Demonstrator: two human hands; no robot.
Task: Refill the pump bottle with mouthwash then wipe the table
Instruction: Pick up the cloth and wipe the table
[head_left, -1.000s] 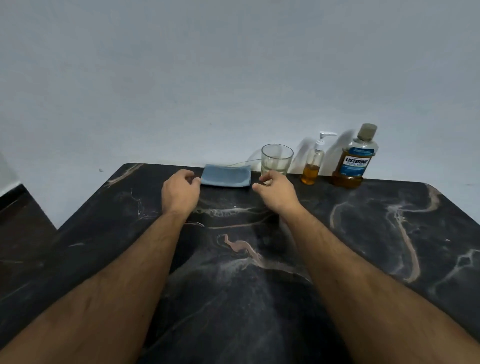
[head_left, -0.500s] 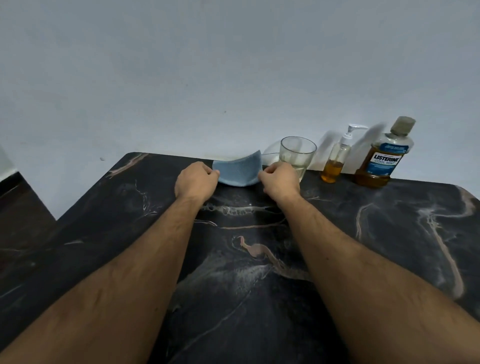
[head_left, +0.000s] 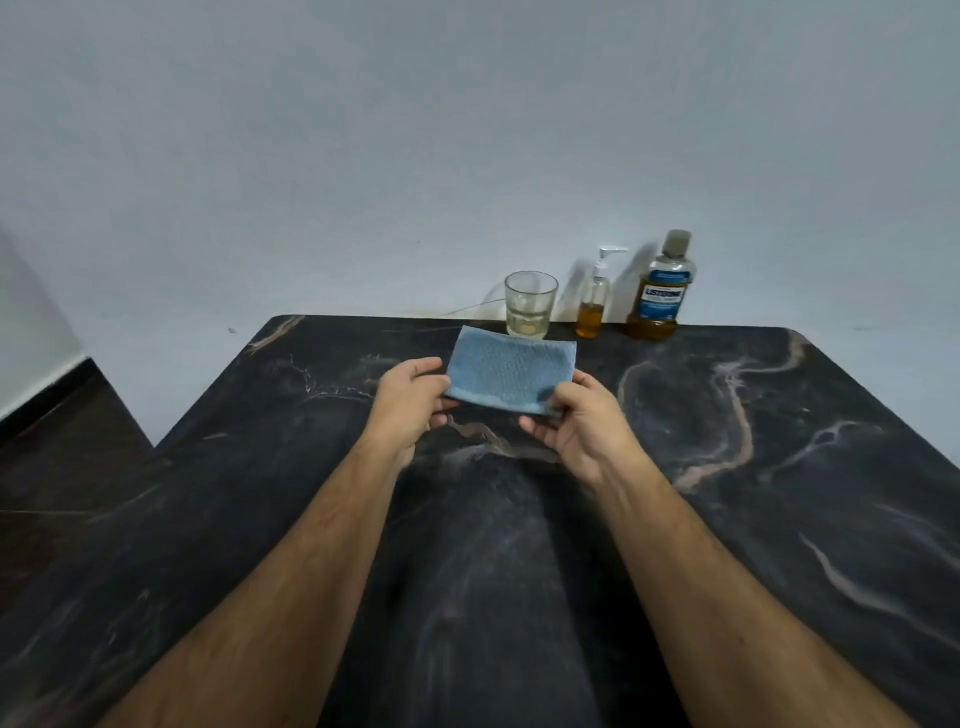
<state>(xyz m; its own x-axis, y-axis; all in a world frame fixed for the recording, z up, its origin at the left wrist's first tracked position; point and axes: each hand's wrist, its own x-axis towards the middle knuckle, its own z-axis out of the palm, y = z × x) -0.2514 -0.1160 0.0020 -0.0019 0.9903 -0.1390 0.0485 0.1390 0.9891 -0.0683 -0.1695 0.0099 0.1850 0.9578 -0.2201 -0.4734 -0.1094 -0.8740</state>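
Both hands hold a folded blue cloth above the dark marbled surface, near its far edge. The left hand pinches the cloth's left edge between thumb and curled fingers; the right hand pinches the near right corner, thumb on top and fingers beneath, their tips partly hidden by the cloth. The cloth tilts up toward the camera, so its underside cannot be seen.

Along the far edge by the wall stand three things in a row: a clear drinking glass with a little pale liquid at the bottom, a small pump bottle about a third full of amber liquid, and to its right a Listerine mouthwash bottle, capped, with amber liquid low in it. The smaller print on its label is too small to read. The forearms run out of the bottom of the frame.
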